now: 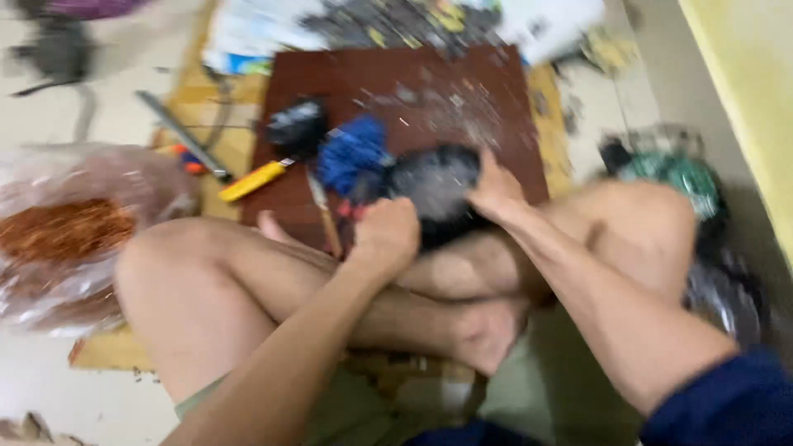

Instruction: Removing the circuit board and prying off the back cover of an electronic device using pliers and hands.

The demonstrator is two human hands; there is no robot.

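Nearest, the left hand (387, 231) and right hand (496, 192) are both clamping a dusty black motor-like lump (434, 190) at frame centre, over the brown board (413, 91). It is looking heavy, rigid, gritty; best gripped around its body.

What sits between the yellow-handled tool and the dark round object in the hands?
In the head view, a blue bundle lies between the yellow-handled tool and dark round object.

Makeshift home workshop on a floor: a person sits cross-legged at a brown board (413, 91) strewn with grit, beside a yellow-handled tool (252, 182), a metal bar (178, 132), scattered papers (264, 29) and bagged copper wire (66, 231).
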